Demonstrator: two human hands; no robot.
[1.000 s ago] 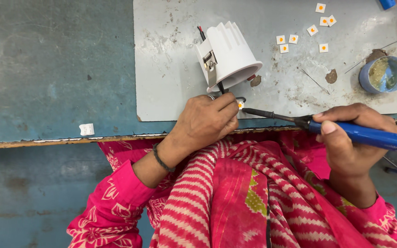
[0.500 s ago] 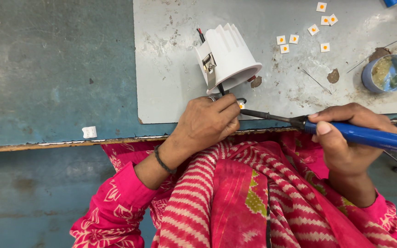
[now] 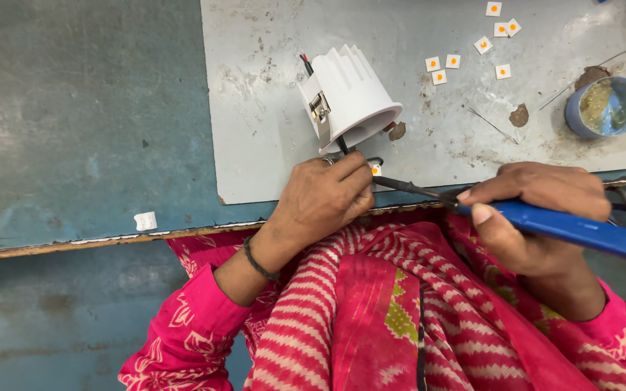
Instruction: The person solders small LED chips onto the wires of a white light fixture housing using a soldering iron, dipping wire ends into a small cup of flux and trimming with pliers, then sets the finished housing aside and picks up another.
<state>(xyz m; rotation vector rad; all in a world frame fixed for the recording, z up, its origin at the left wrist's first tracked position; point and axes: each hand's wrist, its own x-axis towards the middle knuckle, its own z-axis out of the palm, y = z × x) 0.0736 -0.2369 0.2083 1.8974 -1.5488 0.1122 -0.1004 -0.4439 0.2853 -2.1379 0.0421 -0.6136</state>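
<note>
Still, my left hand (image 3: 324, 199) pinching a small white square chip (image 3: 376, 169), my right hand (image 3: 537, 217) gripping the blue-handled soldering iron (image 3: 566, 228) unmoved, white ribbed plastic lamp housing (image 3: 349, 98) at twelve o'clock, scuffed grey metal sheet (image 3: 269, 87) on blue-grey bench (image 3: 74, 108).

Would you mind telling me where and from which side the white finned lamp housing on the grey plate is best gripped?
Probably by the ribbed body of the white finned lamp housing, from above and from its far left. It lies tilted with the open rim toward the person; a metal spring clip sits on its left side, wires leave near the left hand, and the soldering iron works there.
</note>
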